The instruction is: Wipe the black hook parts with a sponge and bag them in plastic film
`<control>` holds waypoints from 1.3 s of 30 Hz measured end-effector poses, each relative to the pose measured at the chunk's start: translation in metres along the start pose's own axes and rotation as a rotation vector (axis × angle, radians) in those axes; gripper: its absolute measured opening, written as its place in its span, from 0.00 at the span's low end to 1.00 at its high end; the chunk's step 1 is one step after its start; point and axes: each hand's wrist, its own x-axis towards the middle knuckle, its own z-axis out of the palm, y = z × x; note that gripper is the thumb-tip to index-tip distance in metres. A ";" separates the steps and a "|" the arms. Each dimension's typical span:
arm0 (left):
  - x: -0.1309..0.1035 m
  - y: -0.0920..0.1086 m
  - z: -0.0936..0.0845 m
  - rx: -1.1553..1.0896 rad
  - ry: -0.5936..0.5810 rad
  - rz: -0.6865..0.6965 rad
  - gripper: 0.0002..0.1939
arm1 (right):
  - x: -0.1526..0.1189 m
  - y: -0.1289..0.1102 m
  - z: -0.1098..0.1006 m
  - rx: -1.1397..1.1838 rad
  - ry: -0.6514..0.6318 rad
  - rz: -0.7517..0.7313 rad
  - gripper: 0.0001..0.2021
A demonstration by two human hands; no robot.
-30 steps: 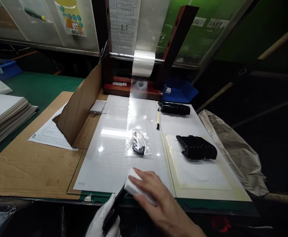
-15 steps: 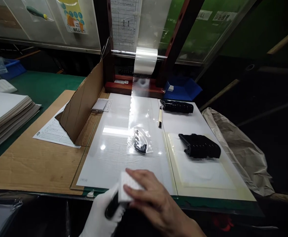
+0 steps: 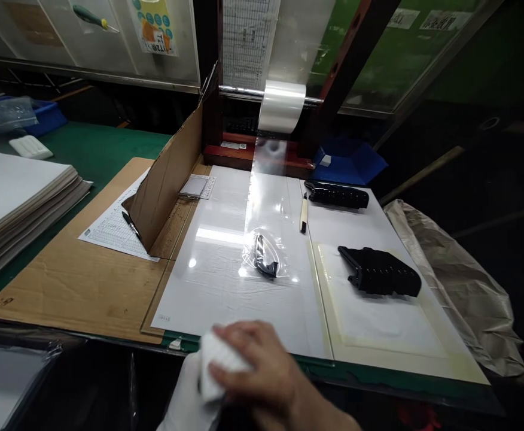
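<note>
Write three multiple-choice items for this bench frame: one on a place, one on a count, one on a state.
1. Where does the small bagged black part lie?
A. on the clear film strip
B. inside the cardboard flap
C. on the paper stack

2. How many black ribbed parts lie on the white sheet at right?
A. one
B. two
C. four

3. What is the bare right hand doing?
A. resting open on the table
B. holding a pen
C. gripping a white block

Answers: 1 A, it sits on the film under the roll; 2 B, a far one and a near one; 3 C, fingers curl over the block.
</note>
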 end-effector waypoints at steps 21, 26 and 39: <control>0.008 -0.022 -0.005 0.014 -0.026 0.202 0.23 | 0.001 0.000 0.012 -0.124 0.131 0.101 0.23; 0.009 -0.026 -0.011 0.070 0.039 0.281 0.21 | -0.005 0.000 0.022 -0.141 0.218 0.211 0.25; -0.008 -0.001 -0.023 0.142 0.295 0.222 0.24 | 0.096 0.016 -0.004 0.321 0.400 0.567 0.14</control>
